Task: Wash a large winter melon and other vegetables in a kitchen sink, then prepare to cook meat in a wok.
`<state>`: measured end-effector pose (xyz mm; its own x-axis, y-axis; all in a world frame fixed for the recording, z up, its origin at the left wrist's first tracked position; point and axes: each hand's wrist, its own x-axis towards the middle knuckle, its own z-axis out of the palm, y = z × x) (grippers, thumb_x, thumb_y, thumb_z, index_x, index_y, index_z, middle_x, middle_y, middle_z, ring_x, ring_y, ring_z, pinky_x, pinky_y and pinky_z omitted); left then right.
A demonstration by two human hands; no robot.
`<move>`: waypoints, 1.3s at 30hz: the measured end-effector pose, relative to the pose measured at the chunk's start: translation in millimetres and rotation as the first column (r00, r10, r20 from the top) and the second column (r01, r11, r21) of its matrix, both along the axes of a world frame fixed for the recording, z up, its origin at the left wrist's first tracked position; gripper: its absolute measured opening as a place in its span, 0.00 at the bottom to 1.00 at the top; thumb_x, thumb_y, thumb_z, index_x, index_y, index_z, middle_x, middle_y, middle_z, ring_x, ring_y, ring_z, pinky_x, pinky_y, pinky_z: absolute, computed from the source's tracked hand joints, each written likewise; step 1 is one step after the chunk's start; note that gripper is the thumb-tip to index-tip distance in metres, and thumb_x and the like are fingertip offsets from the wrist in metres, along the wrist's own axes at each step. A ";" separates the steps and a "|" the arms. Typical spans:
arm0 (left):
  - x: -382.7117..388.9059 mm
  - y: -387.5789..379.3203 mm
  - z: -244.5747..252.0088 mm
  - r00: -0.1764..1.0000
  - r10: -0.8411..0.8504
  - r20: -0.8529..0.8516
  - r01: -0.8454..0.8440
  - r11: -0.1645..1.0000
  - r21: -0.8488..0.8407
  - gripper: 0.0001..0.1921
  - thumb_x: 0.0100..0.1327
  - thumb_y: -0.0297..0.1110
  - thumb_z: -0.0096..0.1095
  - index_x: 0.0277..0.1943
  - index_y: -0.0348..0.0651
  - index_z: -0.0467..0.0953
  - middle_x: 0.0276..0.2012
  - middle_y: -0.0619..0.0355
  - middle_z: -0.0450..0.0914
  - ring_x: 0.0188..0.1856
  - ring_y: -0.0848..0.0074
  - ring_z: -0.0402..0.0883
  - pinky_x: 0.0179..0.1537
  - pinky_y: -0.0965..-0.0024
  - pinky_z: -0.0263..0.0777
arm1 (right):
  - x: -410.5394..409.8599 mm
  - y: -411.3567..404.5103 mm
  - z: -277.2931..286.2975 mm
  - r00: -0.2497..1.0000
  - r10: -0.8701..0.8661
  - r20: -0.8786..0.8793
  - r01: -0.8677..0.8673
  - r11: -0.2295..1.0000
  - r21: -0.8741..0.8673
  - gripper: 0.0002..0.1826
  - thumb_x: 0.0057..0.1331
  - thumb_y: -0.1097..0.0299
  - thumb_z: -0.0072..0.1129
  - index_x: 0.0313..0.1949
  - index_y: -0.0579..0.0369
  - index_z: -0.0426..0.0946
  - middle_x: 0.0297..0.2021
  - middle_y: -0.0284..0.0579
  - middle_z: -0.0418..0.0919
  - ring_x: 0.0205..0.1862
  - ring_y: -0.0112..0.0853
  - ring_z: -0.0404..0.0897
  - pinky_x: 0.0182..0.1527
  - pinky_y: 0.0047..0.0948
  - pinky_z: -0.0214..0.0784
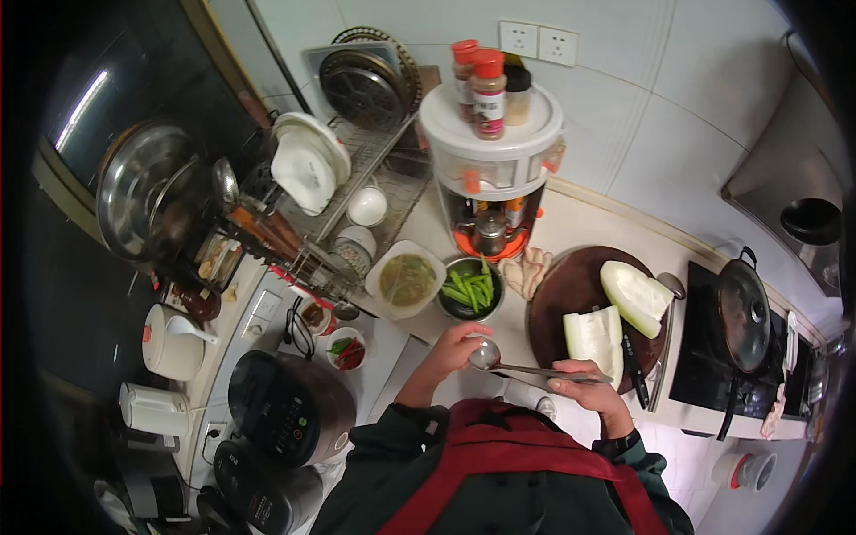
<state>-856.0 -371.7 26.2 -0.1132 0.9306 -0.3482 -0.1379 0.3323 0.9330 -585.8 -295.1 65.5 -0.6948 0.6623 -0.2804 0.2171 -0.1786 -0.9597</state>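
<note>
My right hand [587,386] grips the handle of a long metal spoon [518,368] above the counter's front edge. At the spoon's bowl is my left hand [453,351], its fingers curled beside the rim; whether they grip it I cannot tell. On a round, dark wooden cutting board [562,287] to the right lie two hollowed pieces of pale-green gourd with white flesh. The nearer piece [592,338] sits just beyond my right hand, and the farther piece [635,294] is tilted behind it. A black-handled kitchen knife [635,368] rests along the board's right side.
A bowl of green peppers [471,289] and a bowl of soup [405,279] stand left of the board. Behind them rises a white round storage rack [491,150]. A lidded pan [743,321] occupies the stove at right. Rice cookers [287,408] stand at left.
</note>
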 end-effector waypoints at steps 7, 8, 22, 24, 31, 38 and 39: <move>-26.9 -64.0 -8.5 0.953 0.136 -0.269 -0.060 0.960 0.274 0.12 0.64 0.37 0.49 0.44 0.38 0.73 0.30 0.58 0.75 0.29 0.75 0.74 0.33 0.75 0.68 | -79.1 -6.4 -13.7 0.930 -0.349 -0.115 0.235 0.806 -0.544 0.13 0.59 0.58 0.59 0.32 0.53 0.70 0.21 0.31 0.69 0.18 0.18 0.67 0.21 0.16 0.68; -31.7 -71.4 -14.9 0.636 0.248 -0.730 0.052 0.931 0.361 0.13 0.61 0.33 0.51 0.47 0.37 0.71 0.36 0.54 0.75 0.37 0.66 0.74 0.40 0.69 0.68 | -90.3 -8.1 -17.0 0.959 -0.267 -0.096 0.200 0.876 -0.439 0.12 0.59 0.58 0.58 0.29 0.52 0.71 0.21 0.30 0.69 0.17 0.17 0.65 0.20 0.15 0.65; -97.9 -126.5 -18.4 0.150 0.866 -0.477 -0.687 0.438 0.580 0.11 0.66 0.35 0.43 0.44 0.38 0.68 0.26 0.48 0.73 0.26 0.62 0.73 0.30 0.68 0.66 | -181.8 -69.3 -19.0 0.796 0.553 -0.246 -0.544 0.832 0.108 0.05 0.64 0.68 0.48 0.30 0.52 0.70 0.19 0.22 0.61 0.20 0.12 0.58 0.21 0.15 0.50; -124.4 -124.2 -15.7 0.082 0.915 -0.394 -0.604 0.360 0.711 0.12 0.66 0.36 0.42 0.45 0.37 0.68 0.26 0.47 0.72 0.26 0.63 0.72 0.30 0.68 0.65 | -159.8 -66.0 -29.5 0.820 0.537 -0.199 -0.537 0.841 0.058 0.05 0.63 0.69 0.49 0.31 0.54 0.71 0.19 0.23 0.61 0.21 0.13 0.58 0.22 0.16 0.50; -162.9 -96.5 -20.8 0.097 0.929 -0.358 -0.621 0.338 0.708 0.14 0.68 0.37 0.40 0.48 0.36 0.68 0.27 0.52 0.72 0.27 0.70 0.71 0.30 0.70 0.64 | -110.0 -54.5 -25.8 0.967 0.254 0.018 -0.248 0.956 -0.159 0.06 0.62 0.68 0.51 0.29 0.54 0.73 0.18 0.23 0.62 0.21 0.14 0.61 0.22 0.16 0.54; -161.0 -86.1 -33.2 0.122 0.955 -0.272 -0.708 0.276 0.650 0.16 0.68 0.37 0.39 0.48 0.35 0.68 0.24 0.60 0.68 0.25 0.79 0.66 0.29 0.74 0.63 | -102.3 -59.5 -27.5 0.994 0.113 0.009 -0.110 0.979 -0.175 0.06 0.61 0.70 0.50 0.26 0.53 0.73 0.18 0.23 0.63 0.19 0.13 0.60 0.22 0.15 0.54; -160.2 -82.6 -30.7 0.050 0.977 -0.205 -0.677 0.184 0.712 0.16 0.68 0.37 0.38 0.48 0.34 0.68 0.23 0.61 0.67 0.25 0.80 0.65 0.29 0.75 0.62 | -102.6 -59.7 -27.2 0.995 0.101 0.009 -0.098 0.979 -0.181 0.06 0.61 0.70 0.50 0.26 0.53 0.73 0.18 0.23 0.63 0.19 0.13 0.60 0.22 0.15 0.54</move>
